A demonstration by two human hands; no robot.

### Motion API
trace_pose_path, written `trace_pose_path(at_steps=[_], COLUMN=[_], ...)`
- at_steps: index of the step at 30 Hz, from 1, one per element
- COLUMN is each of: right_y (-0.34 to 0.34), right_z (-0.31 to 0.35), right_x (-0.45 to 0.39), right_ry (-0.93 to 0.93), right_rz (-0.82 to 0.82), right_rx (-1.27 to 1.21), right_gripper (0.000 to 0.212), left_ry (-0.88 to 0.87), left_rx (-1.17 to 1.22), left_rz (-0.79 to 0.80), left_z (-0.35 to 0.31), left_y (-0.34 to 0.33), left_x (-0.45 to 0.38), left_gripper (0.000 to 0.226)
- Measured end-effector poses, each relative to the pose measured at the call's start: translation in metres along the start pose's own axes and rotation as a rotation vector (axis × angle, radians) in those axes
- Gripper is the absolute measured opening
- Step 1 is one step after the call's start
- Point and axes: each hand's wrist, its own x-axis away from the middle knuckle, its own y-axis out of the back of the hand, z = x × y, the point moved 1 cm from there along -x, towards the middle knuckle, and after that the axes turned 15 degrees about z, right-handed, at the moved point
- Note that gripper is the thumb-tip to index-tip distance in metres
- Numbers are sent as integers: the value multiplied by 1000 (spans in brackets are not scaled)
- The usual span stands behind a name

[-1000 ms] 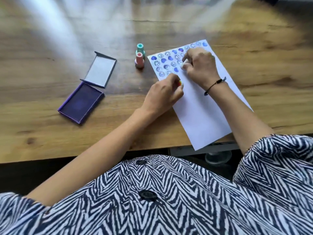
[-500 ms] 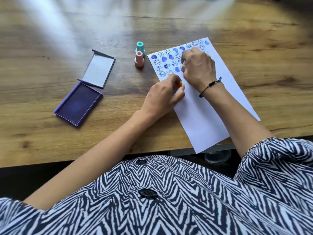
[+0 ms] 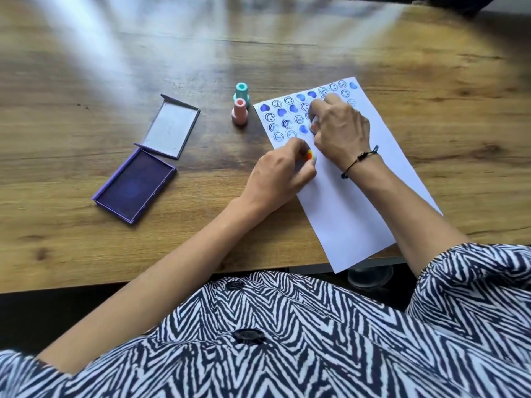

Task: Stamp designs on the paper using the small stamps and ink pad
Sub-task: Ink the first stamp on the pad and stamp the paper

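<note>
Your right hand (image 3: 340, 129) has slid down the paper (image 3: 356, 196), closed on a pale stamp (image 3: 313, 122) — next print. Your left hand (image 3: 280, 173) still pinches a red-yellow stamp (image 3: 310, 155).

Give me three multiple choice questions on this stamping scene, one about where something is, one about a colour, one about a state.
1. Where do the two free stamps stand?
A. left of the paper
B. on the ink pad
C. at the table's near edge

2. What colour are the prints?
A. red
B. blue
C. green

3. The ink pad is
A. open
B. closed
C. upside down

Answers: 1 A, the teal stamp and pink stamp stand just left of the paper. 2 B, the prints are blue. 3 A, the ink pad lies uncovered, its lid beside it.
</note>
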Motion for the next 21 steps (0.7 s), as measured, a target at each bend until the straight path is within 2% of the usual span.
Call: trace_pose_path(at_steps=[7, 11, 13, 18, 21], right_y=[13, 34, 42, 39, 35], right_z=[1, -12, -17, -13, -4], right_x=[7, 18, 25, 39, 47], right_ry=[-57, -160, -181, -210, -187], right_rz=[45, -210, -255, -183, -96], right_rx=[-87, -500, -672, -959, -1142], right_gripper=[18, 17, 16, 15, 17], left_ry=[-1, 17, 16, 17, 29], left_rx=[21, 51, 64, 114, 287], left_rz=[-4, -5, 1, 15, -22], left_z=[-1, 0, 1, 1, -1], left_y=[1, 3, 3, 5, 12], left_x=[1, 1, 1, 1, 3], left_gripper=[21, 22, 20, 21, 19])
